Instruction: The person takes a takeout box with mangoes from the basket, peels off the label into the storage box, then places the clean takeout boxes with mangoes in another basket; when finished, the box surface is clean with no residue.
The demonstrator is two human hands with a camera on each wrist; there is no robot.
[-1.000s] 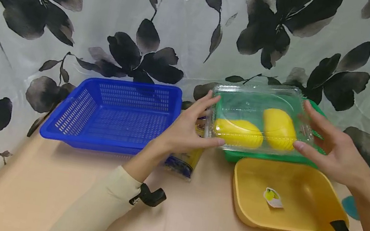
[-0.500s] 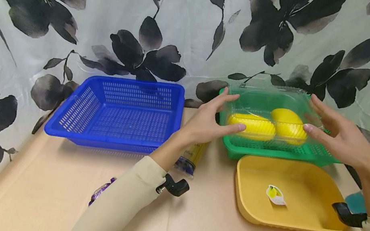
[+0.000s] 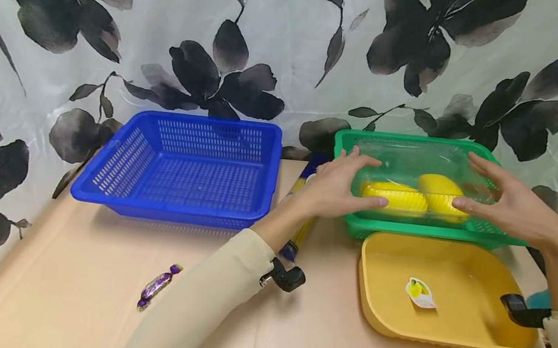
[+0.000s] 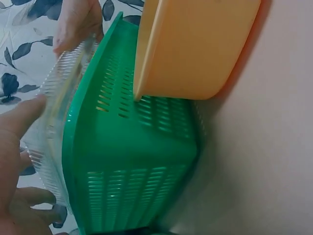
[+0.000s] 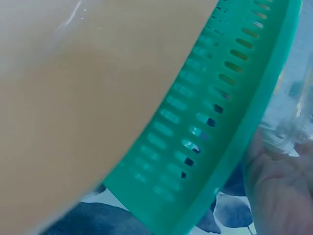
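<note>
A clear plastic clamshell box (image 3: 415, 157) holds two smooth yellow pieces (image 3: 394, 198), shaped like fruit. My left hand (image 3: 335, 186) grips its left end, thumb along the front side. At the other end, my right hand (image 3: 522, 208) holds it between thumb and fingers. The box is at the mouth of the green slotted basket (image 3: 358, 227). In the left wrist view, the box (image 4: 54, 122) stands at the basket's rim, outside its wall; how deep it sits is hidden. The right wrist view catches only a corner of the box (image 5: 293, 103).
A yellow basin (image 3: 460, 315) with a lemon sticker stands in front of the green basket. To the left is a blue slotted basket (image 3: 195, 178). A purple wrapped candy (image 3: 156, 287) lies on the table. A yellow-and-blue packet (image 3: 297, 243) is partly behind my left arm.
Both hands have brought the clear box rightward and down over the green basket. My left arm's shift to the right has uncovered the purple candy.
</note>
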